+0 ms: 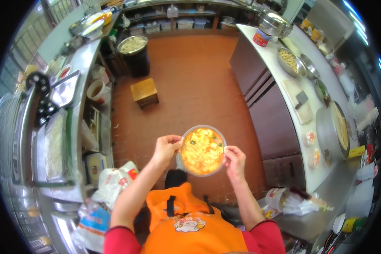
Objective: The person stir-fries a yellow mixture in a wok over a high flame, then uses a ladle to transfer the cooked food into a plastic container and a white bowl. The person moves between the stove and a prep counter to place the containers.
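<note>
Between my two hands hangs a round clear plastic bowl, held over the floor in front of my apron. It is filled with yellow egg-like pieces in an orange broth, with a few bits of green. Thumb and fingers of my left hand pinch its left rim. On the opposite side, my right hand grips the rim a little lower. The bowl looks level and no lid covers it. An orange apron fills the bottom of the view.
On the right counter are a cleaver on a cutting board, a large pot and metal bowls. A wooden stool and a black bin topped by a full basin stand ahead-left. Plastic sacks lie left.
</note>
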